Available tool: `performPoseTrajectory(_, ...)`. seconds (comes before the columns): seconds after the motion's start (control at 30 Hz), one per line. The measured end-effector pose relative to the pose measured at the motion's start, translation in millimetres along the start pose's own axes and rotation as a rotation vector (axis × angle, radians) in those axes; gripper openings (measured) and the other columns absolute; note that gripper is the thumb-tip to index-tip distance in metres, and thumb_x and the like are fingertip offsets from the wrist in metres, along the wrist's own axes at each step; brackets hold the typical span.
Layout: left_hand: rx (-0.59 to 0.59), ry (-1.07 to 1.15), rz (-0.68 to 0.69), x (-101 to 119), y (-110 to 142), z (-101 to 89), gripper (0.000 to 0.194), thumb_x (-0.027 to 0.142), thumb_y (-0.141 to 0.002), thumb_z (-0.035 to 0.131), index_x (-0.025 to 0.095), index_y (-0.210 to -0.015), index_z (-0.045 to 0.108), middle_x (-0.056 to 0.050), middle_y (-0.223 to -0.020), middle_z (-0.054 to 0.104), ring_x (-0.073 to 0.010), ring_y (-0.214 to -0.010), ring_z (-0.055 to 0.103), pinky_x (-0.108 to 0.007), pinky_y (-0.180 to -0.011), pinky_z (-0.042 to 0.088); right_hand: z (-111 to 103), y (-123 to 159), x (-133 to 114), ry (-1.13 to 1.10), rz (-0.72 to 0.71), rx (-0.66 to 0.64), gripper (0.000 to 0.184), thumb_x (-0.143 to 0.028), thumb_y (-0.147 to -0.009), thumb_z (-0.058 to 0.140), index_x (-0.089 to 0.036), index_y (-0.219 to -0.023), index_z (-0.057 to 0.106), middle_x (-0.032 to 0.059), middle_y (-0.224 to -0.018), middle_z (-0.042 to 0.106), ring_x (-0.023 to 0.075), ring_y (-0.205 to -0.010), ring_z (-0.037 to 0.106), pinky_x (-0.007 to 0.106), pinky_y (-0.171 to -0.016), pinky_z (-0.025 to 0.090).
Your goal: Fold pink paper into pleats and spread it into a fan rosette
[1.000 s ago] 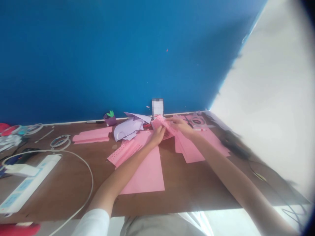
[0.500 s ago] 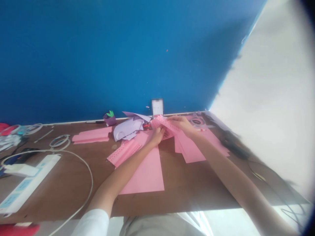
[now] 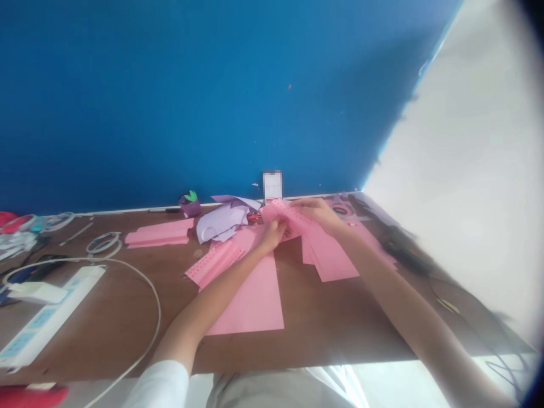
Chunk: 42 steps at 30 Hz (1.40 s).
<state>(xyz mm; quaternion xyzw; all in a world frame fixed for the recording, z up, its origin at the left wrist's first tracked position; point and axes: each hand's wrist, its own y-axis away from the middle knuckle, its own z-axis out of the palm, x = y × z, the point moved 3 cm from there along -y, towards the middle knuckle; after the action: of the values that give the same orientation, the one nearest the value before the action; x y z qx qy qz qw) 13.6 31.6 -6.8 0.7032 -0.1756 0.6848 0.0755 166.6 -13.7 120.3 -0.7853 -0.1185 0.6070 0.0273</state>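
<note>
Between my two hands a piece of pink patterned paper (image 3: 278, 210) is held up off the table, toward the back. My left hand (image 3: 273, 235) is closed on its lower edge. My right hand (image 3: 317, 212) grips its right side from above, fingers bent over it. Under my left forearm lie a folded pink patterned sheet (image 3: 216, 263) and a plain pink sheet (image 3: 259, 300). More pink sheets (image 3: 331, 258) lie beneath my right hand and forearm. Crumpled lilac paper (image 3: 223, 220) sits left of my hands.
A phone (image 3: 272, 186) leans on the blue wall. At left are a white power strip (image 3: 55, 317), a looping white cable (image 3: 157, 306), tape rolls (image 3: 104, 243) and folded pink paper (image 3: 159, 233). A small purple pot (image 3: 190, 208) stands behind. Dark cables (image 3: 408, 252) lie at right.
My right hand has shifted very slightly along the pink patterned paper, its fingers bending a little more. My left hand keeps its hold, and the other things stay where they were.
</note>
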Motion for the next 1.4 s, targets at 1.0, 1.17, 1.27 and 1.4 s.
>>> performPoseTrajectory(1.0,0.043,0.091,-0.064,13,5,0.1,0.052,0.058,-0.095,0.03,0.015,-0.1,0.058,-0.007,-0.071,0.069,-0.0135,-0.06,0.065,-0.023,-0.055,0.049,-20,-5,4,0.034,-0.075,-0.073,0.018,-0.029,-0.079,0.062,-0.027,-0.087,0.078,0.0022,-0.1,0.074,0.0218,-0.105,0.063,0.037,-0.097,0.043)
performPoseTrajectory(1.17,0.046,0.055,-0.085,12,5,1.1,0.043,0.052,-0.096,0.033,0.015,-0.095,0.055,-0.006,-0.07,0.069,-0.0135,-0.059,0.066,-0.024,-0.057,0.05,-24,-11,13,0.125,-0.053,0.134,0.02,-0.032,-0.076,0.064,-0.021,-0.087,0.076,0.0044,-0.087,0.073,0.0195,-0.079,0.063,0.033,-0.073,0.048)
performPoseTrajectory(1.27,0.04,0.056,-0.093,13,4,2.0,0.033,0.048,-0.095,0.042,0.017,-0.093,0.053,-0.004,-0.069,0.068,-0.0129,-0.059,0.065,-0.024,-0.057,0.049,-27,-12,13,0.126,-0.101,0.211,0.02,-0.031,-0.074,0.064,-0.019,-0.088,0.072,0.0059,-0.087,0.072,0.0184,-0.075,0.062,0.032,-0.067,0.047)
performPoseTrajectory(1.4,0.054,0.059,-0.115,22,3,1.3,0.022,0.039,-0.091,0.049,0.018,-0.087,0.051,-0.002,-0.068,0.066,-0.0123,-0.056,0.063,-0.021,-0.05,0.043,-30,-14,13,0.097,-0.122,0.258,0.026,-0.029,-0.072,0.063,-0.019,-0.096,0.067,0.0061,-0.086,0.07,0.0165,-0.069,0.06,0.029,-0.06,0.045)
